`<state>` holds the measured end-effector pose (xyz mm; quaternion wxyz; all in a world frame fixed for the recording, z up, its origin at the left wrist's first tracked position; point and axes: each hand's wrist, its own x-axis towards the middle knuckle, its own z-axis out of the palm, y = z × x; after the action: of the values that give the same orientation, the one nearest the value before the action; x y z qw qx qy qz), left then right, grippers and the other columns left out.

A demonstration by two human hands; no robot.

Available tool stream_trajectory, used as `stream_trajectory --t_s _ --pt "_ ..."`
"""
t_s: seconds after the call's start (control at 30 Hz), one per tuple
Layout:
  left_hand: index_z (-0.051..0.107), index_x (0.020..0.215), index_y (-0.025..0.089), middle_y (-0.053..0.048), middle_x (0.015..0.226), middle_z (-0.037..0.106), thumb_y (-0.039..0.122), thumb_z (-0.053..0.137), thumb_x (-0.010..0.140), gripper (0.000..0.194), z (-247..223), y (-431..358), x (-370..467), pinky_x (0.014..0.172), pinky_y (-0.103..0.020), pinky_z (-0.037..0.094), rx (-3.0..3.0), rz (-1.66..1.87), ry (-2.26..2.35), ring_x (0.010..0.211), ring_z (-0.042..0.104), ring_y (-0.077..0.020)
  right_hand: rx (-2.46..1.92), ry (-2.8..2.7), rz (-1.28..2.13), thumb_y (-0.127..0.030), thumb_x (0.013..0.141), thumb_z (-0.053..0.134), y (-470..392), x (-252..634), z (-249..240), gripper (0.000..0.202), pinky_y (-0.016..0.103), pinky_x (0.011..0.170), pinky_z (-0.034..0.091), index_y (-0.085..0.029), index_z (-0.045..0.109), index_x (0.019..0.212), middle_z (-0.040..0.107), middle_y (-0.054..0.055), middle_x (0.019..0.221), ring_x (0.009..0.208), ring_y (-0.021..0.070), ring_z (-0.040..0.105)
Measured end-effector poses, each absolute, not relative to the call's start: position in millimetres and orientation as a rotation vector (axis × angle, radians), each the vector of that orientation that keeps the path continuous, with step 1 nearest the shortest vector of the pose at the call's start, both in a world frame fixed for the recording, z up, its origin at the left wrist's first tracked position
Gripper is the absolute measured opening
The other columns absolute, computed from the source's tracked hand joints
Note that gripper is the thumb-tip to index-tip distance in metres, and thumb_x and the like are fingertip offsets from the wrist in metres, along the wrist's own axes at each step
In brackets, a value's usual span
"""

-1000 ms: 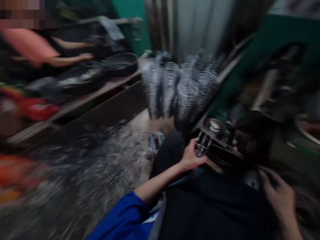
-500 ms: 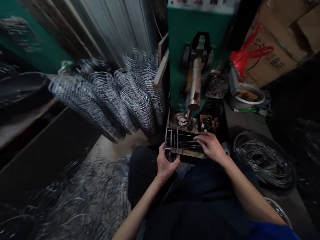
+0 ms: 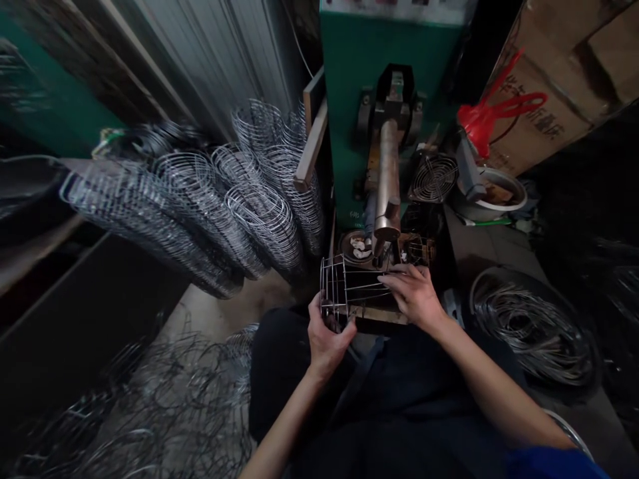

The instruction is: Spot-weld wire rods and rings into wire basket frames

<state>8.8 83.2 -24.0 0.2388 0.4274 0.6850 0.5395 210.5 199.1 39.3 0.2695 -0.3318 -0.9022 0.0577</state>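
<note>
My left hand (image 3: 327, 339) grips the lower left end of a small wire frame (image 3: 345, 286), fingers and thumb on either side of it. The frame has crossed wires at its left end and long wires reaching right. My right hand (image 3: 413, 293) pinches the right ends of those long wires, fingertips pressed together. Just beyond the frame, the metal cylinder (image 3: 388, 179) of a green machine (image 3: 344, 100) points down. A round dish (image 3: 355, 246) with white bits lies below it.
Tall stacks of wire rings (image 3: 264, 219) stand at the left beside a wooden bar (image 3: 310, 150). Loose wire pieces (image 3: 184, 399) litter the floor. At the right are a coil of wire (image 3: 529, 326), a metal bowl (image 3: 516, 199), a red bag (image 3: 479, 126) and a cardboard box (image 3: 564, 86).
The wire frame has turned slightly, its left end now seen more at an angle, and both hands have shifted a little left in view. The camera view has also shifted slightly.
</note>
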Motion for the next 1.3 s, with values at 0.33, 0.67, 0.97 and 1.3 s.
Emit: stream_trajectory --t_s 0.33,0.67,0.97,1.3 --pt "0.042 0.140 0.018 -0.012 0.123 0.060 0.029 0.079 0.067 0.082 -18.8 102.8 -0.4 0.084 -0.034 0.058 1.202 1.526 1.967 0.103 0.065 -0.0233 -0.850 -2.368 0.211 -0.016 0.097 0.058 218.5 199.4 47.5 0.021 0.040 0.091 0.034 -0.025 0.071 0.111 0.076 0.004 0.102 0.113 0.0227 0.060" --pt "0.042 0.140 0.019 -0.010 0.115 0.062 0.030 0.078 0.070 0.080 -21.6 113.0 -5.8 0.080 -0.032 0.058 1.207 1.544 1.981 0.095 0.066 -0.0210 -0.872 -2.363 0.237 -0.020 0.098 0.055 229.6 189.9 50.4 0.024 0.042 0.091 0.036 -0.029 0.073 0.112 0.076 0.005 0.100 0.111 0.0239 0.062" --pt "0.041 0.140 0.019 -0.010 0.113 0.063 0.031 0.078 0.070 0.080 -19.7 117.0 -11.1 0.073 -0.030 0.059 1.183 1.528 1.932 0.088 0.068 -0.0188 -0.954 -2.205 0.213 -0.030 0.098 0.059 228.1 191.3 45.8 0.015 0.039 0.089 0.040 -0.024 0.073 0.097 0.075 0.005 0.095 0.100 0.0230 0.065" --pt "0.042 0.137 0.016 -0.006 0.100 0.068 0.029 0.078 0.068 0.079 -10.1 146.6 -29.4 0.076 -0.032 0.059 1.228 1.500 1.833 0.078 0.069 -0.0178 -0.993 -2.240 0.210 -0.026 0.098 0.054 245.4 189.3 46.2 0.020 0.040 0.089 0.044 -0.024 0.073 0.102 0.074 0.006 0.097 0.100 0.0250 0.063"
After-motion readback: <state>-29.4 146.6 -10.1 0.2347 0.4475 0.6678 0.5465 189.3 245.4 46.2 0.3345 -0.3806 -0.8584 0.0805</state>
